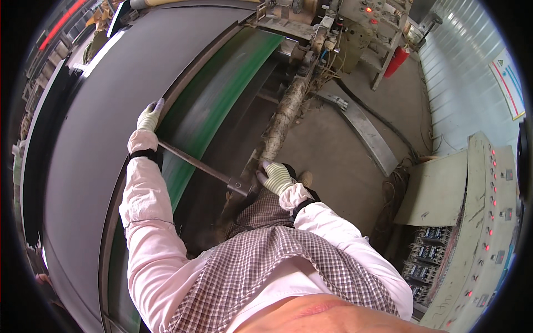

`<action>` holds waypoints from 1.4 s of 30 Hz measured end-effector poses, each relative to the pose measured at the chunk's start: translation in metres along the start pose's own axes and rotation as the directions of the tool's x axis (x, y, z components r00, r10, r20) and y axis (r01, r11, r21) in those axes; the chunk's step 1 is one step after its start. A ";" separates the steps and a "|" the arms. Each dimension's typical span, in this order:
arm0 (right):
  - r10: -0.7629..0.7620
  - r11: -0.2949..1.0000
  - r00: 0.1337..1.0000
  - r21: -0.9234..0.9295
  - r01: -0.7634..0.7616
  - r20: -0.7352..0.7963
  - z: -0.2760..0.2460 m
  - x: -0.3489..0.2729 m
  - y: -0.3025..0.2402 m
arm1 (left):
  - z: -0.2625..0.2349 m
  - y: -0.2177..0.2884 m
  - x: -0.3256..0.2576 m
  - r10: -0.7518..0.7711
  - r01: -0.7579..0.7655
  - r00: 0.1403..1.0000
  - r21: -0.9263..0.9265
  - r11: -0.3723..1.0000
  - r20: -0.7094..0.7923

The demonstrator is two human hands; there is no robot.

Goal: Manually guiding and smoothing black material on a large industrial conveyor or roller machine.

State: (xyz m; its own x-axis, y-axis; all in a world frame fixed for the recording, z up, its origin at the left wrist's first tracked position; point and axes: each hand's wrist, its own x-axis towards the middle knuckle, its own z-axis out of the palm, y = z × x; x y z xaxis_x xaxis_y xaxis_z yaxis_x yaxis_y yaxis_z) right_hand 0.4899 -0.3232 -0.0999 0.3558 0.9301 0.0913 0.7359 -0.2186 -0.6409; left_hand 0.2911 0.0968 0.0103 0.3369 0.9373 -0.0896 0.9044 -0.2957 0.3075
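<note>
My left hand [148, 118], in a ribbed pale glove with greyish fingertips, lies on the metal edge rail [186, 77] with its fingers stretched forward. To its left spreads a wide dark grey sheet [94, 139]; on the right a green belt [222, 91] runs under the rail, streaked as if moving. My right hand [276, 177], gloved alike, has its thumb and fingers around the near part of the dirt-caked side beam [286, 119]. Its fingertips are partly hidden. A metal crossbar [197, 162] spans between the rail and the beam, close to both hands.
At the right stands a pale control cabinet [477, 222] with red lights and exposed electrical parts [427, 255]. A metal channel [361, 133] and a dark cable [377, 114] lie on the floor. Further off are a machine box [361, 39] and a red cylinder [396, 61].
</note>
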 end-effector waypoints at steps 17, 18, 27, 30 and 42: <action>-0.030 0.993 0.995 -0.117 0.019 -0.095 0.020 0.000 0.015 | -0.046 -0.264 -0.219 -0.483 0.533 0.831 0.146 0.833 -0.277; -0.099 0.989 0.970 -0.128 0.071 -0.222 0.024 0.000 0.015 | -0.040 -0.248 -0.211 -0.344 0.434 0.875 0.235 0.870 -0.340; -0.066 0.965 0.989 -0.259 0.031 -0.130 0.043 -0.003 0.045 | -0.035 -0.182 -0.175 -0.285 0.288 0.938 -0.015 0.958 -0.199; -0.020 0.955 0.994 -0.297 -0.014 -0.111 0.048 -0.005 0.061 | -0.036 -0.232 -0.200 -0.403 0.459 0.811 0.033 0.888 -0.424; -0.093 0.966 0.977 -0.254 0.043 -0.190 0.052 -0.005 0.055 | -0.063 -0.354 -0.265 -0.715 0.732 0.681 0.127 0.670 -0.157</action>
State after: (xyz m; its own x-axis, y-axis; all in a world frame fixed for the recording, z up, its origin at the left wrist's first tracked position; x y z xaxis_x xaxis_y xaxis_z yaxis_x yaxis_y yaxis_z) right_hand 0.4994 -0.3243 -0.1753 0.3886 0.8732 0.2940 0.8726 -0.2463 -0.4217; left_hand -0.1347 -0.0356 -0.0150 -0.4582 0.8790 -0.1323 0.8853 0.4645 0.0201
